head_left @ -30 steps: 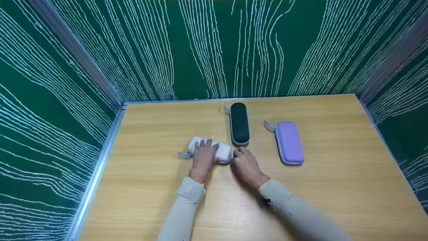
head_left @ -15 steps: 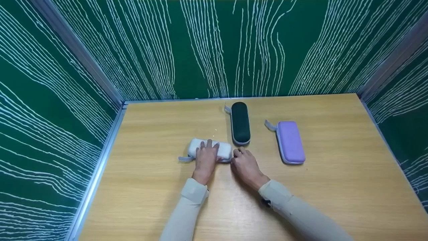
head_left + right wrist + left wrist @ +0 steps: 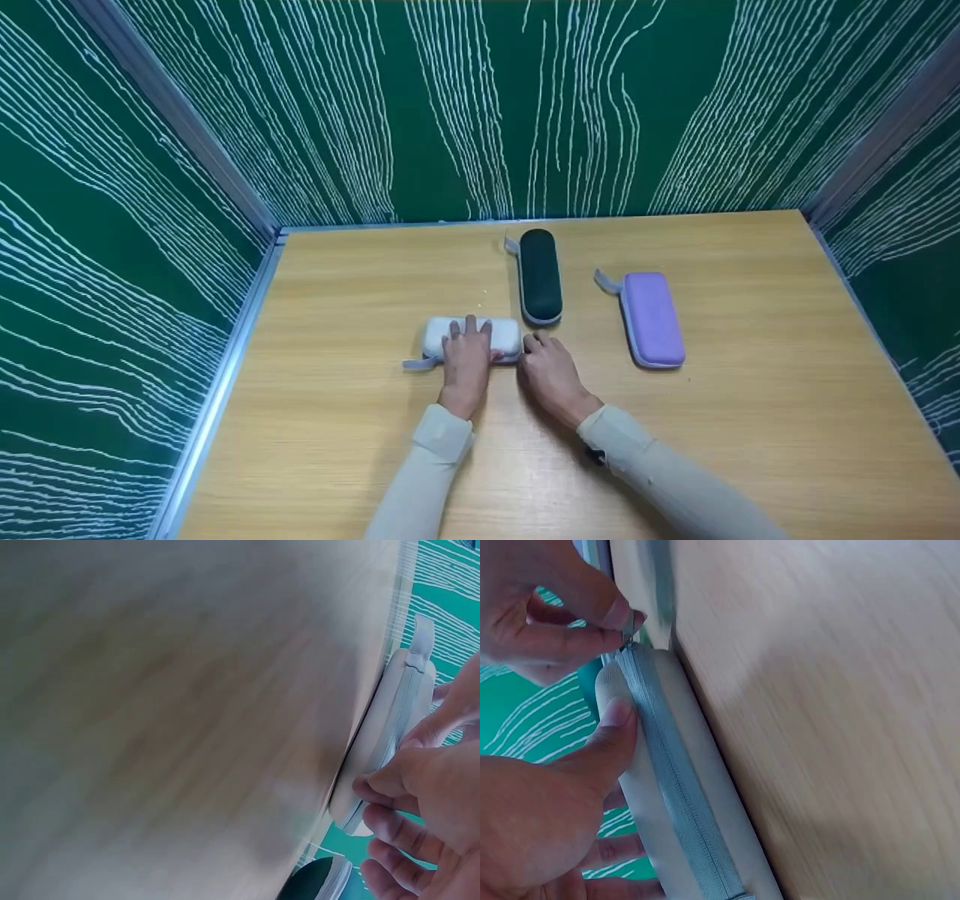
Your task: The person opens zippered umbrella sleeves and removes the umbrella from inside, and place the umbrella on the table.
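White case [image 3: 507, 336]: lies flat on the table [image 3: 337, 300], in front of the person, its long side facing them; apparently set so to bring the zip [image 3: 679, 780] within easy reach; grey strap [image 3: 420, 364] at its left end. Left hand [image 3: 468, 364]: grips the case, fingers spread over the top, thumb on the side beside the zip; a steadying hold, by the look of it, to keep the body from following a tug. Right hand [image 3: 553, 370]: pinches the pull [image 3: 628, 635] between thumb and forefinger at the case's right end, other fingers loosely bent; likely a fingertip grip because the pull is small. Green case [image 3: 541, 276]: beyond the right hand, near the white one, apart; purple case [image 3: 653, 319]: farther right; neither held.

Changes against the frame a second ago: white case turned from a slant to nearly square with the person, strap end now nearer them; left hand shifted slightly right with it; right hand practically unmoved at the same end; green and purple cases as they were.
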Demonstrator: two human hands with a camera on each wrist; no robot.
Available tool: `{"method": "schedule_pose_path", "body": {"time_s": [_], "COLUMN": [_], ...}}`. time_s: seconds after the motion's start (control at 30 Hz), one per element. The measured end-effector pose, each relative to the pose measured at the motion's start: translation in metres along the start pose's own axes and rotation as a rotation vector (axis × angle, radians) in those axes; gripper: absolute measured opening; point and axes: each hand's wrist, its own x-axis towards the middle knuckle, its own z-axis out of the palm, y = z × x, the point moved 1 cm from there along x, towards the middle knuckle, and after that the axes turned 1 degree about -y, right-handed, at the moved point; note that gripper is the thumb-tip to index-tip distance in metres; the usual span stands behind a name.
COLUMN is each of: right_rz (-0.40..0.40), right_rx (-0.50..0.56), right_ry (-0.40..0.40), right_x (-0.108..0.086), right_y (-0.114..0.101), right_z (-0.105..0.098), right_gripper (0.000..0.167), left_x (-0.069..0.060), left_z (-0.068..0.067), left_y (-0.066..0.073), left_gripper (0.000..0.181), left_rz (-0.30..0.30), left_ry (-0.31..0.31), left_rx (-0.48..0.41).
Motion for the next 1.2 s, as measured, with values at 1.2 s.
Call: {"method": "schedule_pose_path", "body": {"time_s": [1.2], "right_rz": [0.193], "right_rx": [-0.05], "right_ry": [-0.159], "right_x": [0.004], "right_y": [-0.012], "right_z": [-0.004], "right_gripper": [0.018], "left_x": [0.008], "left_z": [-0.006], "left_y": [-0.037], "left_gripper": [0.05], "left_rz": [0.108], "left_ry": [-0.223], "left_rx": [-0.165]}}
